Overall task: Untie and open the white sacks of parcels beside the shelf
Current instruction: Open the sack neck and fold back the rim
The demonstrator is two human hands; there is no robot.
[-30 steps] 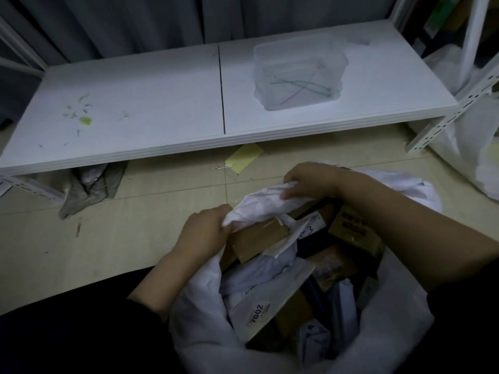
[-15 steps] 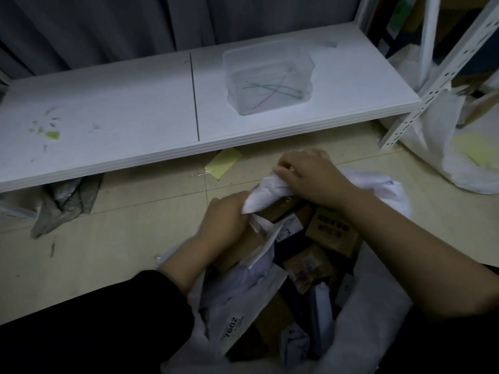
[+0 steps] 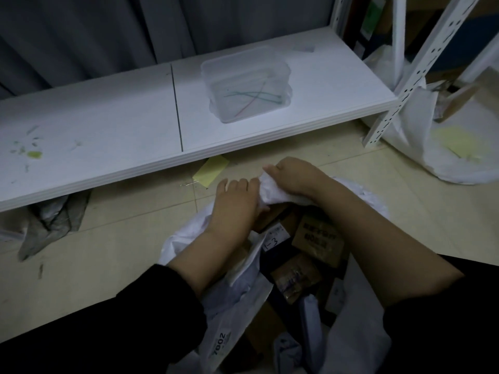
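Fingers point(image 3: 239, 184) of the left hand point(image 3: 235, 203) curl into the bunched neck of the white sack point(image 3: 278, 197), and the right hand point(image 3: 297, 179) is clamped round it too, dead centre! The mouth gapes toward 6 o'clock, parcels point(image 3: 318, 238) showing between the forearms. A shelf board point(image 3: 108, 125) at 11 o'clock holds a clear tub point(image 3: 248, 85); a second sack point(image 3: 445, 168) slumps at 3 o'clock.

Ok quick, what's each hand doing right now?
Left hand: gripping the bunched rim of the white fabric sack.
Right hand: gripping the same bunched rim.
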